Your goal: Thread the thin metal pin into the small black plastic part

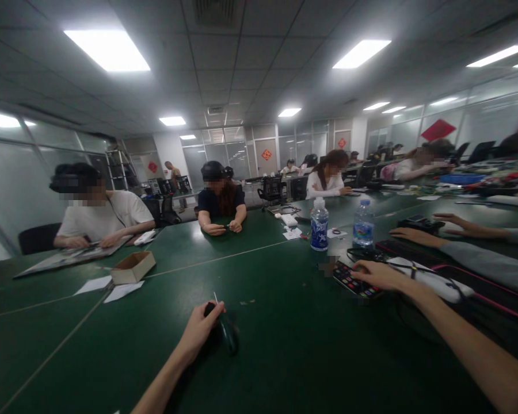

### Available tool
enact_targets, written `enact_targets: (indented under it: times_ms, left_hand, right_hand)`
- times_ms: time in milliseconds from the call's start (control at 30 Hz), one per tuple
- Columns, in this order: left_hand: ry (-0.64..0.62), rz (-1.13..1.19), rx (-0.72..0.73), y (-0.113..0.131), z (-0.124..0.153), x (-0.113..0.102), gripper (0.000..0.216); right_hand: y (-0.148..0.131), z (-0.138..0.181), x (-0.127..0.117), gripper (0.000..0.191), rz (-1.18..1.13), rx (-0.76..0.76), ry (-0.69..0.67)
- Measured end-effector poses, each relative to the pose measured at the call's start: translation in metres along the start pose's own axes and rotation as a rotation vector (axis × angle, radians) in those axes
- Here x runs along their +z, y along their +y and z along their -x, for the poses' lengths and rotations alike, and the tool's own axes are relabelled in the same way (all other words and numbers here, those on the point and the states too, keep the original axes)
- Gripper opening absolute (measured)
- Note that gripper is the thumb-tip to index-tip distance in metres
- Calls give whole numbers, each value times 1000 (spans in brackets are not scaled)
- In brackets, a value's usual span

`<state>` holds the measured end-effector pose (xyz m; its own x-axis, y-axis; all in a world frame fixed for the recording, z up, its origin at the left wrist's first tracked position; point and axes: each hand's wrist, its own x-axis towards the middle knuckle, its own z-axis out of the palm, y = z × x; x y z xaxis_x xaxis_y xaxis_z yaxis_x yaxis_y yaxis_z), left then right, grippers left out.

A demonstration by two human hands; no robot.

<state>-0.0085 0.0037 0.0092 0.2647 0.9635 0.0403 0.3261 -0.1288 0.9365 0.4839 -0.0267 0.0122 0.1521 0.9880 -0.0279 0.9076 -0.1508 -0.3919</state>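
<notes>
On the left, my left hand [202,325] is closed round a slim tool that looks like a screwdriver [228,336], with a thin metal shaft pointing away and a dark translucent handle angled down toward the table. A black part, partly hidden by the fingers, also shows in that hand. Further right, my right hand [382,276] reaches over a smartphone [349,280] with a lit screen of app icons. Its fingers are stretched out and touch the phone, which lies on the green table [280,345]. A white object with a black cable [431,279] lies beside the right wrist.
Two water bottles [319,225] stand beyond the phone. At right, a co-worker's hands [418,236] rest near a black device and dark mat. An open cardboard box [133,268] sits on papers at left. Across the table, a person in dark clothing [221,201] handles something small.
</notes>
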Motion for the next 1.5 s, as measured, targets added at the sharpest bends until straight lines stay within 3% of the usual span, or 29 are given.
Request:
enact_targets:
  times_ms: [200, 500, 933, 1300, 1500]
  left_hand:
    - [-18, -11, 8, 1, 0, -1, 49]
    - [-24, -8, -18, 4, 2, -1, 50]
    - [-4, 36, -12, -6, -3, -1, 46]
    - [-18, 16, -46, 7, 2, 0, 48]
    - [0, 14, -66, 2, -1, 0, 47]
  right_hand:
    - [0, 1, -3, 43, -54, 7, -4]
    - [-2, 2, -4, 39, 44, -63, 76]
    - [-10, 6, -5, 36, 68, -87, 62]
    - [-15, 9, -15, 41, 248, -117, 190]
    - [-5, 12, -21, 38, 343, -84, 244]
